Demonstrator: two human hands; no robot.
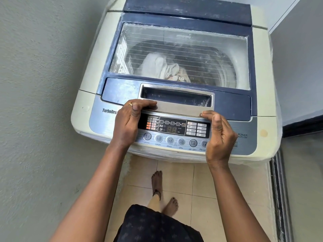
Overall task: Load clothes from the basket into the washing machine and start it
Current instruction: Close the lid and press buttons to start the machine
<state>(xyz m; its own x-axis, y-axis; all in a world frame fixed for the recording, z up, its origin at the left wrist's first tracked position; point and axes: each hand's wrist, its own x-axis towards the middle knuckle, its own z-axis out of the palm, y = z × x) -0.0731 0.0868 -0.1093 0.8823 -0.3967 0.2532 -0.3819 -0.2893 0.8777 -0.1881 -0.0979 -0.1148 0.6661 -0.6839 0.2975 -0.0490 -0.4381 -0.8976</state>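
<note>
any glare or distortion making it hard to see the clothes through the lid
Head view: the lid window is hazy with pale reflections and smears, so the clothes read only as a whitish heap; wide-angle bending curves the washer's edges; the panel stays sharp.

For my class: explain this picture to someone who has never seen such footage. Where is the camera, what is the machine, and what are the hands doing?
The camera sits on the person's head, looking down, so you see their own arms and bare feet. The machine is a top-loading washing machine, its glass lid down. Through it, light-coloured clothes lie in the drum. The left hand and right hand rest their fingertips on the silver lid handle, holding nothing else. Below is the control panel of buttons. No basket is in view.
</note>
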